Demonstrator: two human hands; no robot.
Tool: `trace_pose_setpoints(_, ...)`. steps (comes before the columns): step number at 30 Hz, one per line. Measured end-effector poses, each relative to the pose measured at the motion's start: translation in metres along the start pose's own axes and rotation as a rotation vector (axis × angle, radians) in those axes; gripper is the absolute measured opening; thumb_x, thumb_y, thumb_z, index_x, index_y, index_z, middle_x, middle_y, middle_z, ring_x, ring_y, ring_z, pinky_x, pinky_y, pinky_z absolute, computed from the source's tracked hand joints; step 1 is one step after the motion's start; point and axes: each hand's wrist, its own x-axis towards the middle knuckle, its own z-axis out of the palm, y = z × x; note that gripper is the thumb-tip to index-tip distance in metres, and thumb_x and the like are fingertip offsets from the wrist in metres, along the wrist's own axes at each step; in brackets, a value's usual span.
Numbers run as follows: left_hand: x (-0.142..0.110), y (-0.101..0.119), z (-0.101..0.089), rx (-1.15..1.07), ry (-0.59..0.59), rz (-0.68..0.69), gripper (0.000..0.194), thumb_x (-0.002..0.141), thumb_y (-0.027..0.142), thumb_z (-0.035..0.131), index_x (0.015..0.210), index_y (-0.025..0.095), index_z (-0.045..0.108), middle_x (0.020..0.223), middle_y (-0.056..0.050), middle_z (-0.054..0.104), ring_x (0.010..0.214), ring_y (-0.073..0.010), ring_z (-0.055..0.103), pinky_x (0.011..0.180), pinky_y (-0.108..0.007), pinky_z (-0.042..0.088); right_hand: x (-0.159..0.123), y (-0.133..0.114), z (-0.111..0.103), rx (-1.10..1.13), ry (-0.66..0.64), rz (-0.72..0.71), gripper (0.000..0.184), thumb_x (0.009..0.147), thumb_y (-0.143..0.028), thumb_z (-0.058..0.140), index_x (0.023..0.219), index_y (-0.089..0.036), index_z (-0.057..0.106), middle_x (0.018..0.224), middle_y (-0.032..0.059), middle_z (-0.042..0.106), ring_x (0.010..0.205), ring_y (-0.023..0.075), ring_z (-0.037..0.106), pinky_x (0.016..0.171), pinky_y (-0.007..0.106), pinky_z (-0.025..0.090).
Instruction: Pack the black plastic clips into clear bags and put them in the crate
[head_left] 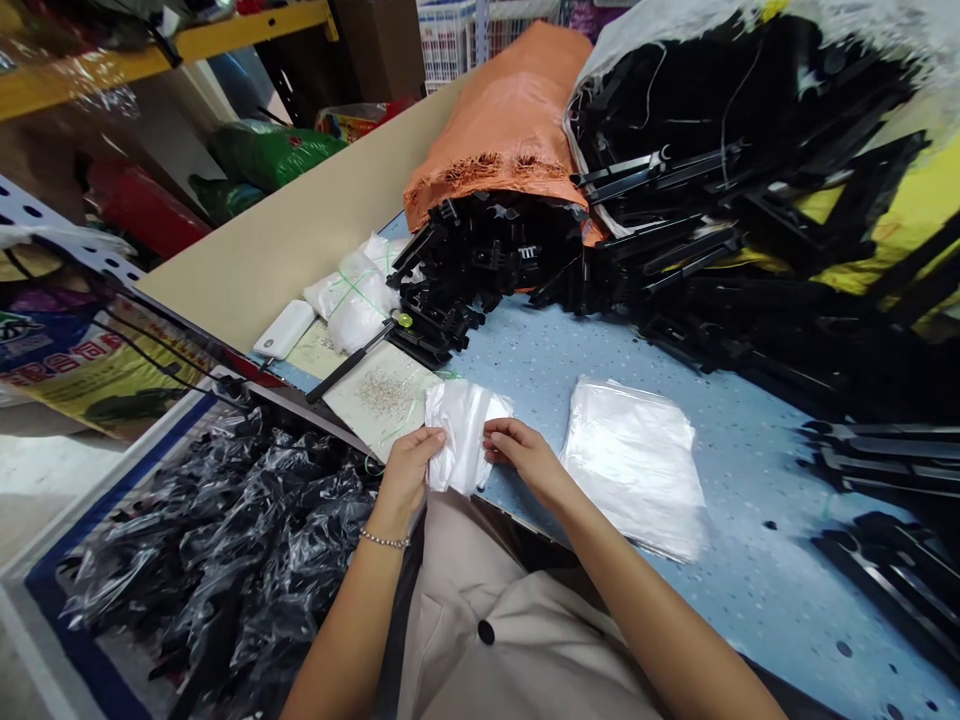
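A small bundle of thin, whitish clear plastic bags (459, 430) is held up at the table's front edge, just above my lap. My left hand (409, 465) pinches its left side, thumb on top. At its right side, my right hand (525, 455) has thumb and fingers closed on the plastic. A larger flat stack of clear plastic bags (630, 460) lies on the blue speckled table (547, 345), to the right of my right hand. Beyond my left hand is a pale square board (382, 392) strewn with small bits.
An orange woven sack (510, 110) and a white one (637, 25) spill black plastic parts (675, 240) across the table's back and right. A crate (45, 540) at lower left holds bagged black parts (247, 540). A white device (286, 330) lies beside tied plastic bundles (360, 300).
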Motion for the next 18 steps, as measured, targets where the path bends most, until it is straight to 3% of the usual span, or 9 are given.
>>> trace_pose_setpoints(5,0.000,0.000,-0.002,0.006,0.004,0.018,0.021,0.054,0.027,0.077,0.066,0.011,0.070,0.059,0.000,0.062,0.052,-0.0086,0.051,0.051,-0.019,0.037,0.000,0.005,-0.005,-0.103,0.033,-0.080,0.026,0.077,-0.037,0.058,0.098,-0.021,0.061,0.093,0.0037,0.062,0.085,0.0183,0.058,0.081,0.038,0.048)
trace_pose_setpoints(9,-0.002,-0.003,0.000,0.062,-0.015,0.028,0.020,0.056,0.025,0.077,0.068,0.011,0.072,0.062,-0.001,0.065,0.054,-0.0101,0.053,0.053,-0.020,0.039,-0.002,0.004,-0.010,-0.402,0.277,-0.342,0.027,0.083,-0.031,0.048,0.107,-0.023,0.058,0.108,0.0062,0.058,0.101,0.0205,0.054,0.093,0.041,0.042)
trace_pose_setpoints(12,-0.002,-0.004,0.001,0.116,-0.029,0.054,0.024,0.056,0.019,0.076,0.079,0.012,0.075,0.074,-0.003,0.069,0.064,-0.0127,0.058,0.060,-0.022,0.043,-0.005,0.001,-0.014,-0.454,0.352,-0.438,0.029,0.085,-0.029,0.045,0.110,-0.023,0.057,0.112,0.0074,0.056,0.104,0.0208,0.053,0.093,0.039,0.042)
trace_pose_setpoints(15,-0.002,0.003,0.001,0.157,0.049,0.212,0.030,0.064,0.019,0.070,0.093,0.015,0.074,0.095,-0.006,0.070,0.086,-0.0173,0.062,0.077,-0.025,0.047,-0.008,-0.005,-0.016,-0.358,0.324,-0.390,0.028,0.083,-0.031,0.048,0.109,-0.024,0.057,0.108,0.0065,0.059,0.099,0.0205,0.055,0.091,0.039,0.044)
trace_pose_setpoints(18,-0.010,0.020,0.011,0.228,0.164,0.460,0.030,0.073,0.019,0.065,0.102,0.018,0.073,0.115,-0.006,0.066,0.115,-0.0211,0.055,0.099,-0.030,0.040,-0.013,-0.010,-0.015,-0.155,0.177,-0.200,0.028,0.081,-0.038,0.056,0.105,-0.023,0.059,0.097,0.0056,0.063,0.082,0.0187,0.059,0.079,0.036,0.049)
